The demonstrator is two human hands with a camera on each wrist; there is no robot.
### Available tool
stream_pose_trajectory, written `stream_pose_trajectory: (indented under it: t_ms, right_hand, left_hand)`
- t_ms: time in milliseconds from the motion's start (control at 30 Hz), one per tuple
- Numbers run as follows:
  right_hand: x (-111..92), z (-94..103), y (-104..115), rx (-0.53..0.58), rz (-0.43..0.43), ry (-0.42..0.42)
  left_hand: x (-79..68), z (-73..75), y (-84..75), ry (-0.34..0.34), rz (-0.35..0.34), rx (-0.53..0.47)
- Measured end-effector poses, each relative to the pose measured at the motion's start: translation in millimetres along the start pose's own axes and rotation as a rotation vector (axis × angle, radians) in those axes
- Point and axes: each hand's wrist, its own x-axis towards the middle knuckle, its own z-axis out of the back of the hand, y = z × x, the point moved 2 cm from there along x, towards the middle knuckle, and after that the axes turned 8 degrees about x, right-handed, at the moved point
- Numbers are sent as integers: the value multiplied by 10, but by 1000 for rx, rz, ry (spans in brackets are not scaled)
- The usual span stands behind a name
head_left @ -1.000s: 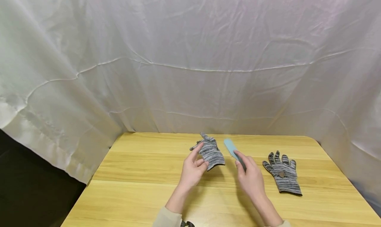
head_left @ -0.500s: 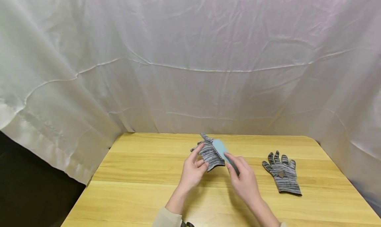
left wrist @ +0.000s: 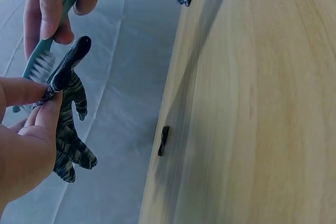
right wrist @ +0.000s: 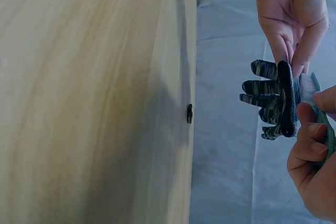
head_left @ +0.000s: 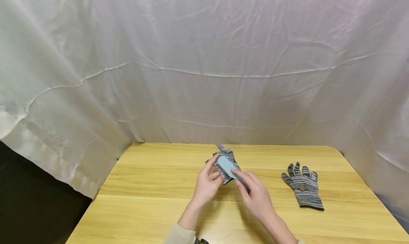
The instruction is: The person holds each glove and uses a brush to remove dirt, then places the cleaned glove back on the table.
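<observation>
In the head view my left hand pinches a grey-and-black knitted glove by thumb and fingers, above the table. My right hand grips the handle of a light-blue brush, index finger stretched along its back. The brush head lies over the glove's face and hides much of it. In the left wrist view, white bristles meet the glove close to its dark cuff. From the right wrist, the glove's fingers hang loose, pointing away from the brush.
A second matching glove lies flat on the right of the wooden table, with a small brown patch on it. A small dark item lies near a table edge. Pale curtains enclose the back and sides.
My right hand has carried the brush leftward and down, from beside the held glove onto its face. The left hand and its glove stay nearly still; the second glove has not moved.
</observation>
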Motion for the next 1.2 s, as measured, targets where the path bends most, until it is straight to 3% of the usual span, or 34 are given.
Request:
stream_pose_trajectory:
  t_ms: [633,1200]
  right_hand:
    - [-2,-6,-35,-64,-46,20]
    - [-2,18,-52,-55,-49,2]
  left_hand:
    - [3,-2,6,1,-9,7]
    - [10,-6,8,-4,-2,1]
